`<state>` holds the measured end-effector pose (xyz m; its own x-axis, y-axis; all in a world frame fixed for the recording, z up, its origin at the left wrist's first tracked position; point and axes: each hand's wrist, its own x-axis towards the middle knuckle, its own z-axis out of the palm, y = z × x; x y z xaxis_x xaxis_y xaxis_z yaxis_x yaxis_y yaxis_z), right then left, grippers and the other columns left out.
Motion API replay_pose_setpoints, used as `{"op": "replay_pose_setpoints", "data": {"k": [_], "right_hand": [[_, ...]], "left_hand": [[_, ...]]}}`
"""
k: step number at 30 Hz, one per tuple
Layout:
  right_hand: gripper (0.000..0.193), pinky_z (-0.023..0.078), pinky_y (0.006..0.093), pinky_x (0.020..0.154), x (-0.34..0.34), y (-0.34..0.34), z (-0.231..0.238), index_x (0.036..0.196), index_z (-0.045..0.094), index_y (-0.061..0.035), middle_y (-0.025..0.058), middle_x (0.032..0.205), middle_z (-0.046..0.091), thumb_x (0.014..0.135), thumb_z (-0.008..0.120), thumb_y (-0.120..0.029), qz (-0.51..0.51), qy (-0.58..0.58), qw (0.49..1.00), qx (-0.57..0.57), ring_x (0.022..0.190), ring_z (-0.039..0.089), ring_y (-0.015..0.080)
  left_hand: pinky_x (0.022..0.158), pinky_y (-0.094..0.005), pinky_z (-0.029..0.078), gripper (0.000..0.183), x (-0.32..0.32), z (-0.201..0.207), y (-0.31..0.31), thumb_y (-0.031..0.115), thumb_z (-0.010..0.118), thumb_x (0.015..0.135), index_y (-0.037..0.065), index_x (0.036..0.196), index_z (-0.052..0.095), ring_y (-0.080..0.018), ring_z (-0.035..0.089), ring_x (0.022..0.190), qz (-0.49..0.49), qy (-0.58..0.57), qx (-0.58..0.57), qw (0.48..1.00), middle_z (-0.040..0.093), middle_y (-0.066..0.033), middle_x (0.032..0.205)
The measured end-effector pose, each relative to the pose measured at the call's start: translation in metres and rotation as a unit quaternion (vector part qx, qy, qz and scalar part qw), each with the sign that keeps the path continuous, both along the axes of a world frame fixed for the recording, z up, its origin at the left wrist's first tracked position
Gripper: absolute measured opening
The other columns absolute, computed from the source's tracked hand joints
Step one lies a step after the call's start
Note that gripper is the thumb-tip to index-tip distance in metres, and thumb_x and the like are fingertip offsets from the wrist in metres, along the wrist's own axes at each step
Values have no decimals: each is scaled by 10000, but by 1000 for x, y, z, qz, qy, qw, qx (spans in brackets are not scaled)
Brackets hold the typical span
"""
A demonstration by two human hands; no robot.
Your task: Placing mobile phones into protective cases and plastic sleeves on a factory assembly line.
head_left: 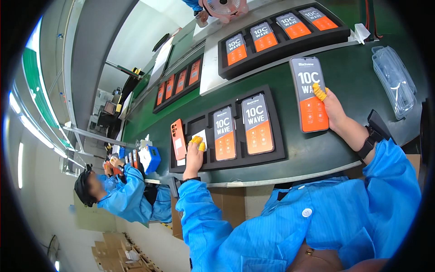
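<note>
My right hand grips a smartphone by its right edge, thumb on the grey and orange film over its screen. The phone is held over the green bench, right of a black foam tray. Over that tray's left part, my left hand has its yellow-covered fingertips closed on a small white slip. An orange phone lies back up beside these fingers, its camera lenses at the top. Two film-covered phones, one nearer my left hand and another, fill slots farther right.
Behind stands a larger black tray with several film-covered phones. A smaller tray at the back left holds orange phones. Clear plastic cases lie at the right. A co-worker in blue works at the left beside a blue bin.
</note>
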<state>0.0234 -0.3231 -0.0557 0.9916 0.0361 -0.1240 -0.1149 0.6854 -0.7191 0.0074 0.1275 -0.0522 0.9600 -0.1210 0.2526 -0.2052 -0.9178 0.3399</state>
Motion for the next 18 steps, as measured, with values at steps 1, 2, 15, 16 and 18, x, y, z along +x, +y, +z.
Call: {"op": "replay_pose_setpoints", "data": {"k": [1,2,15,16,18], "right_hand": [[282,497,282,684,-1,3,0,1017,433,-41,57,917,551,822,537,-217,10,-12,1000,6,802,580,141],[282,497,282,684,-2,5,1,1017,433,-41,57,917,551,822,537,-217,7,-12,1000,6,802,580,141],[350,487,309,703,-8,10,0,1025,462,-66,51,929,568,804,524,-331,68,-4,997,45,814,575,155],[306,455,300,776,-14,15,5,1102,437,-68,43,992,544,849,485,-234,93,-9,993,68,896,547,146],[312,438,300,807,-24,29,8,1119,427,-66,46,1028,533,854,475,-225,108,-23,989,94,932,531,146]], "left_hand": [[878,-387,339,282,9,-1,-2,123,477,808,-14,1053,489,-349,425,1022,0,-12,20,1000,480,-200,1059],[881,-384,336,282,17,-1,-4,124,477,807,-13,1052,490,-346,424,1023,1,-24,38,999,481,-195,1060],[527,-232,370,116,-8,56,-138,135,467,845,43,787,507,-82,453,643,80,61,-368,924,473,-5,717],[577,-231,391,136,-24,45,-153,163,453,855,46,821,514,-96,478,685,-8,101,-471,876,497,-19,745],[700,-259,410,223,-50,32,-209,203,486,845,-1,931,514,-160,523,785,-116,69,-370,919,534,-60,801]]}}
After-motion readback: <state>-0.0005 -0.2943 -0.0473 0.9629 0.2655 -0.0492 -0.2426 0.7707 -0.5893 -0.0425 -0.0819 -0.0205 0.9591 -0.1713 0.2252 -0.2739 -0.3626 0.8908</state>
